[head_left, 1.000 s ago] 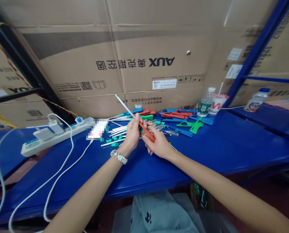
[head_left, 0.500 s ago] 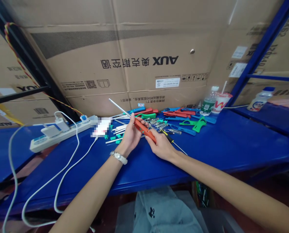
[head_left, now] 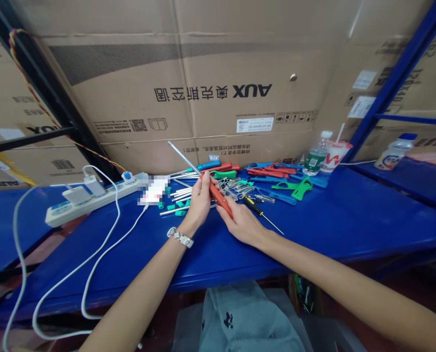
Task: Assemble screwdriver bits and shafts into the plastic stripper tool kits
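A tool with a red-orange plastic handle (head_left: 215,193) and a long thin metal rod (head_left: 183,156) is held up at a slant, its rod pointing away to the upper left. My left hand (head_left: 200,199) closes around the front of the handle, where the rod comes out. At the rear end, my right hand (head_left: 243,222) grips the same handle. Behind my hands lie several metal rods (head_left: 181,193) and small green caps (head_left: 180,212). Small clear parts with wires (head_left: 242,187) are heaped beside them. A black-and-yellow screwdriver (head_left: 252,205) lies just past my right hand.
Red handles (head_left: 272,172), blue handles (head_left: 282,195) and green pieces (head_left: 303,188) are piled at centre right. A bottle (head_left: 314,159) and a cup (head_left: 335,156) stand behind them. On the left, a power strip (head_left: 106,198) trails white cables (head_left: 110,239). Cardboard (head_left: 210,58) backs the blue table (head_left: 218,264).
The rod's tip has risen slightly and shifted a little right in view. My left hand has turned more around the front of the handle; my right hand keeps its grip.
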Available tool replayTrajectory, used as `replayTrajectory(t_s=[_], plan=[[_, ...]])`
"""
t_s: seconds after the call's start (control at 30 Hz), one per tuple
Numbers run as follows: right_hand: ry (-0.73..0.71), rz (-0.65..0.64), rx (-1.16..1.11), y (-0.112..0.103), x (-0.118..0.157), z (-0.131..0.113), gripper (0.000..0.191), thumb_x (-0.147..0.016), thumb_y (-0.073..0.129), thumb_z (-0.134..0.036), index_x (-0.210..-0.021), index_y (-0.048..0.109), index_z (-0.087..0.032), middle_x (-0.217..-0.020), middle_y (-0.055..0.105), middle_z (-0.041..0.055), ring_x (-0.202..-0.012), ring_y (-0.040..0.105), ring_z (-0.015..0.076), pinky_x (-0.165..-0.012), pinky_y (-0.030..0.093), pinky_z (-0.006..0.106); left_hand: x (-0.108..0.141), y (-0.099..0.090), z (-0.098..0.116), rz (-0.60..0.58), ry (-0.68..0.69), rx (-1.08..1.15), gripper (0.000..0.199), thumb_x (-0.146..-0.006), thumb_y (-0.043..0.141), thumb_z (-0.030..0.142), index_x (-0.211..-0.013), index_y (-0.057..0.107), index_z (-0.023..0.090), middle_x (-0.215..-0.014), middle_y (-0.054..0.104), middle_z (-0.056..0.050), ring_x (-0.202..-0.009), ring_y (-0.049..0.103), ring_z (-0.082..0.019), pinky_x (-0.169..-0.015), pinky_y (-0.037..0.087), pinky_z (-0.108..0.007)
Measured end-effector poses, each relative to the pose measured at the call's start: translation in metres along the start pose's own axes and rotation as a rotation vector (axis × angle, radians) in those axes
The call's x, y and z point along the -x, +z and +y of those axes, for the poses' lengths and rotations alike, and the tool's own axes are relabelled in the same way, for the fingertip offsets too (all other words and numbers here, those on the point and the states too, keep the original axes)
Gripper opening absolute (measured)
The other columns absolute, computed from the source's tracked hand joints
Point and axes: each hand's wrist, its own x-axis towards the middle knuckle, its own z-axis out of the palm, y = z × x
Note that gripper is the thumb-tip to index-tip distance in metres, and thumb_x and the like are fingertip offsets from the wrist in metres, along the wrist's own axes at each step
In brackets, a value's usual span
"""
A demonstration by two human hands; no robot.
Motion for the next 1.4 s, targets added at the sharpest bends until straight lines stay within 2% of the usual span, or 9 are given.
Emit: replayTrajectory(t_s=[0.17,0.47,0.57,0.67,0.9,1.07,1.17,1.27,1.4], plan=[[0.014,0.082,-0.036,0.001,-0.001,-0.001,0.029,-0.101,0.043,-0.043,-0.09,0.057,-0.021,-0.067,0.065,0.0037,-0.056,0.061,0.0203,-0.057,0.043,0.031,0.001,0.003,0.005,-0.025,-0.029,0.034,0.038,-0.094,0.062,0.054,-0.076,0.058,0.021,-0.071,0.063,-0.001,-0.067,0.062,-0.013,-0.065,0.052,-0.028],[0.009,0.054,-0.31,0.009,0.002,-0.006,0.044,-0.105,0.034,-0.052,-0.081,0.054,-0.021,-0.057,0.057,-0.0014,-0.052,0.056,0.0151,-0.058,0.041,0.028,0.004,0.014,0.009,0.026,-0.157,0.21,0.043,-0.097,0.052,0.06,-0.079,0.056,0.021,-0.074,0.066,-0.002,-0.073,0.068,-0.018,-0.064,0.054,-0.032],[0.018,0.083,-0.27,0.013,0.001,-0.003,0.048,-0.104,0.031,-0.056,-0.076,0.051,-0.022,-0.065,0.059,0.0014,-0.059,0.054,0.0157,-0.059,0.038,0.028,0.006,0.017,0.012,0.003,-0.242,0.357,0.035,-0.099,0.056,0.052,-0.085,0.056,0.02,-0.065,0.057,0.002,-0.057,0.06,-0.012,-0.053,0.049,-0.025],[0.071,0.022,-0.159,0.015,0.0,-0.002,0.05,-0.105,0.027,-0.054,-0.072,0.048,-0.022,-0.066,0.058,0.0031,-0.06,0.052,0.0166,-0.06,0.035,0.029,0.008,0.018,0.017,0.013,-0.318,0.47,0.033,-0.097,0.064,0.044,-0.079,0.052,0.019,-0.053,0.037,0.01,-0.039,0.036,-0.004,-0.04,0.036,-0.017],[0.057,-0.176,0.039,0.004,0.001,-0.007,0.054,-0.105,0.03,-0.048,-0.062,0.047,-0.021,-0.061,0.057,0.0038,-0.059,0.051,0.0175,-0.059,0.027,0.031,0.011,0.019,0.028,-0.03,-0.326,0.248,0.03,-0.091,0.073,0.043,-0.089,0.057,0.018,-0.055,0.034,0.011,-0.037,0.027,-0.003,-0.034,0.025,-0.013],[0.004,-0.19,-0.213,-0.011,-0.003,-0.001,0.042,-0.103,0.037,-0.04,-0.07,0.056,-0.021,-0.055,0.054,-0.0017,-0.055,0.053,0.0149,-0.062,0.036,0.029,0.01,-0.022,0.054,-0.105,-0.278,-0.03,0.035,-0.088,0.071,0.049,-0.085,0.051,0.02,-0.057,0.031,0.011,-0.038,0.024,-0.003,-0.035,0.022,-0.013],[-0.011,-0.055,-0.081,-0.01,-0.026,0.0,0.022,-0.094,0.053,-0.03,-0.076,0.059,-0.02,-0.067,0.062,-0.0006,-0.062,0.055,0.0149,-0.063,0.036,0.028,0.018,-0.061,0.076,-0.099,-0.323,-0.261,0.037,-0.088,0.07,0.051,-0.084,0.05,0.02,-0.057,0.03,0.01,-0.038,0.023,-0.003,-0.035,0.019,-0.014],[-0.089,-0.101,0.099,0.004,-0.062,-0.009,0.011,-0.092,0.059,-0.027,-0.095,0.067,-0.022,-0.087,0.071,0.0022,-0.079,0.061,0.0188,-0.068,0.036,0.03,0.032,-0.089,0.089,-0.073,-0.35,-0.481,0.033,-0.092,0.063,0.05,-0.086,0.052,0.019,-0.058,0.031,0.009,-0.04,0.026,-0.005,-0.037,0.019,-0.017],[-0.197,-0.236,0.286,0.033,-0.104,-0.023,0.015,-0.092,0.065,-0.032,-0.1,0.07,-0.021,-0.095,0.071,0.0074,-0.101,0.059,0.0266,-0.078,0.037,0.034,0.047,-0.101,0.088,-0.079,-0.276,-0.765,0.03,-0.097,0.051,0.044,-0.079,0.047,0.02,-0.059,0.037,0.006,-0.043,0.03,-0.007,-0.041,0.024,-0.02]])
